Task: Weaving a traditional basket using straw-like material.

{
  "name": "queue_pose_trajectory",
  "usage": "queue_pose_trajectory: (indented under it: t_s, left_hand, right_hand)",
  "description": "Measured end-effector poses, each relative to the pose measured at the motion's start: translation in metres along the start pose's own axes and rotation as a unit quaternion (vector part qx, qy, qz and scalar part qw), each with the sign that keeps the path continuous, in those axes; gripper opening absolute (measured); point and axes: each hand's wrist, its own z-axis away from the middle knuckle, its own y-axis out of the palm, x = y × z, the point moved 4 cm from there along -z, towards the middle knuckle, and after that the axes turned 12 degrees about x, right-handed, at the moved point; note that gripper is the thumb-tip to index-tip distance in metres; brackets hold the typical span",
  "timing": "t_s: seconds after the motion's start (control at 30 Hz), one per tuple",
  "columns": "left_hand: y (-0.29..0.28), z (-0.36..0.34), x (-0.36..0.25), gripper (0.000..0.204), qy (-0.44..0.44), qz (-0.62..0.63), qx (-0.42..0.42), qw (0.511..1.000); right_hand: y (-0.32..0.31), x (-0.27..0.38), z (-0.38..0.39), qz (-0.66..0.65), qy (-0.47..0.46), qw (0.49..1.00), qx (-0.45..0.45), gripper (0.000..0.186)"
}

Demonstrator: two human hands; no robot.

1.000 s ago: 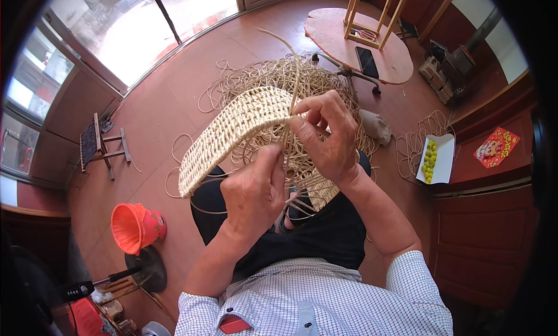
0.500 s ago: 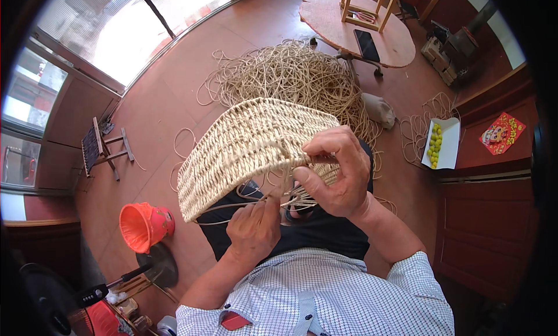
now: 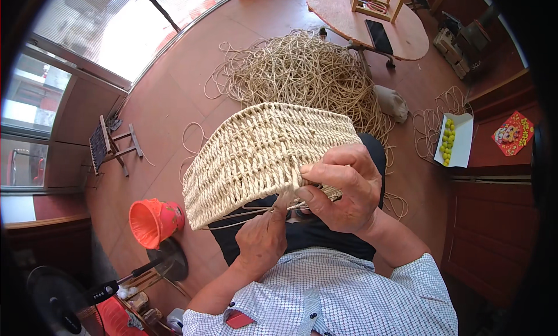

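A curved piece of cream woven cord basketwork (image 3: 244, 156) rests over my lap. My right hand (image 3: 346, 193) is closed on its near edge at the right of centre, index finger and thumb pressed at the weave. Just below that edge, my left hand (image 3: 261, 240) pinches a cord where it meets the weave; the fingertips are partly blurred. Loose strands run beneath the piece to its left. A large tangled heap of cord (image 3: 299, 68) lies on the floor beyond it.
A round wooden table (image 3: 407, 39) with a phone (image 3: 379, 36) and wooden frame stands back right. A white tray of yellow balls (image 3: 459, 139) is at right. An orange bucket (image 3: 152, 222), a fan (image 3: 61, 301) and a folding stool (image 3: 109, 145) are at left.
The woven piece has turned and tilted, showing more of its face and moving lower. Both hands have shifted down along with it, and the loose cord end that stood up is no longer raised.
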Motion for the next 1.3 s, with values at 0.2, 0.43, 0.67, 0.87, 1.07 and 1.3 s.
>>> queue_pose_trajectory:
  t_s: [0.2,0.43,0.67,0.87,1.07,1.3]
  left_hand:
    - [0.006,0.006,-0.001,0.065,-0.015,0.001,0.005,1.000]
    - [0.008,0.007,0.007,0.067,0.002,0.008,-0.021,1.000]
    - [0.008,0.008,0.008,0.067,0.002,0.015,-0.005,1.000]
    - [0.007,0.006,0.004,0.056,0.003,0.039,-0.014,0.999]
    - [0.008,0.004,0.007,0.041,0.012,0.063,-0.010,0.998]
    - [0.011,0.008,0.009,0.062,0.014,0.034,-0.021,0.999]
  right_hand:
    - [0.001,0.003,-0.001,0.044,-0.041,0.998,0.008,0.038]
    - [0.002,0.000,0.000,0.000,-0.011,1.000,-0.012,0.039]
    - [0.005,0.002,0.003,0.021,-0.032,0.999,-0.031,0.042]
    - [0.005,0.001,0.001,0.032,-0.022,0.999,-0.029,0.039]
    - [0.004,0.004,-0.004,0.025,-0.027,0.999,-0.006,0.033]
    - [-0.008,0.000,-0.014,-0.030,-0.012,0.999,0.034,0.038]
